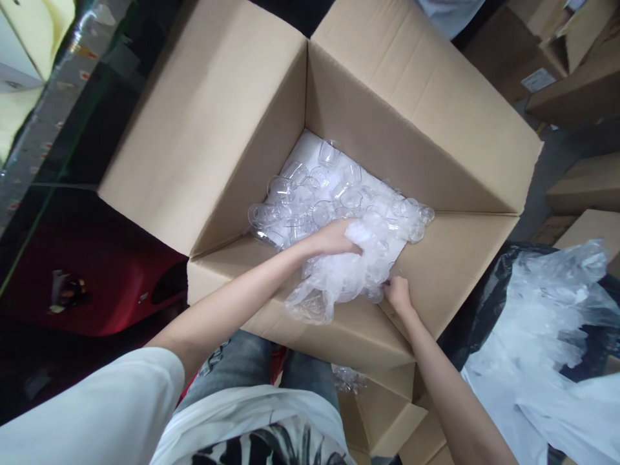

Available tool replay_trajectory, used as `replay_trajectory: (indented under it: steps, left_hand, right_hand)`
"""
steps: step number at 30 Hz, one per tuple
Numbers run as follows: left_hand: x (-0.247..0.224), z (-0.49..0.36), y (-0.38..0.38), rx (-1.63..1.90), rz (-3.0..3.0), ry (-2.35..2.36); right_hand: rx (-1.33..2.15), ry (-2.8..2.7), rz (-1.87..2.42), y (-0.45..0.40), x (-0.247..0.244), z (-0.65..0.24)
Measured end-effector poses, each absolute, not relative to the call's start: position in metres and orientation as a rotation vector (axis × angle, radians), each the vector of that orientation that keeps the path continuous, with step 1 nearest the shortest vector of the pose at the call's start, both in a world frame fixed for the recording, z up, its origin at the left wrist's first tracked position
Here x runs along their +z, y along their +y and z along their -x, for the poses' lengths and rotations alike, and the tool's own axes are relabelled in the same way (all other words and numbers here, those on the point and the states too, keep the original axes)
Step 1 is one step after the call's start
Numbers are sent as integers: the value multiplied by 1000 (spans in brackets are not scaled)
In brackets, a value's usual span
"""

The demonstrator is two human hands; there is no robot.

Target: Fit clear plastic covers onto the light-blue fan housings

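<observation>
Head view, hands and surroundings, listed from the hands outward.

Left hand (339, 237): one, reaching into the carton, thumb and fingers closed on a bunched clear plastic bag; fingertips partly buried in the film. Right hand (398, 294): one, at the bag's near right edge, fingers curled inward; whether they pinch the film cannot be told.

Clear plastic bag (334, 278): one, crumpled, whitish where layered, between the two hands, above the near part of the carton's interior; its loose end spreads toward the wearer.

Clear cups (329, 153): many, transparent, rounded, lying at mixed angles in the carton beyond and beside the bag; exact count not legible.

White sheet (303, 143): one, flat, beneath the cups.

Carton (378, 129): one, large, brown cardboard, flaps spread outward, standing before the wearer.

Lower carton (382, 413): brown, open, below the near edge, with crumpled clear film (349, 380) beside it.

Right side: black bag (484, 310), with pale plastic bags (537, 323) heaped against it. Upper right: further cardboard boxes (513, 58), one bearing a white label (537, 80).

Left side: red object (111, 290), glossy, in shadow.
</observation>
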State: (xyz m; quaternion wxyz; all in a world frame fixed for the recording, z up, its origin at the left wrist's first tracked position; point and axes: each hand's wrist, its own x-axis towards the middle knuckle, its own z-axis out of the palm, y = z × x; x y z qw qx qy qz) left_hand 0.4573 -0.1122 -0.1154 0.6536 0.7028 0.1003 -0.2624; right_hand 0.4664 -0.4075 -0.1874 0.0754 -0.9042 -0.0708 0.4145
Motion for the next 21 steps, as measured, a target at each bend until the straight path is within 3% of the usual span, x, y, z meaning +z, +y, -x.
replay_trajectory:
  steps: [10, 21]
  left_hand:
    - [-112, -450, -124, -687, -1433, 225]
    - [-109, -465, -94, -360, -1390, 654]
  right_hand:
    - [953, -146, 2242, -328, -126, -500]
    - [1160, 359, 2225, -386, -186, -467]
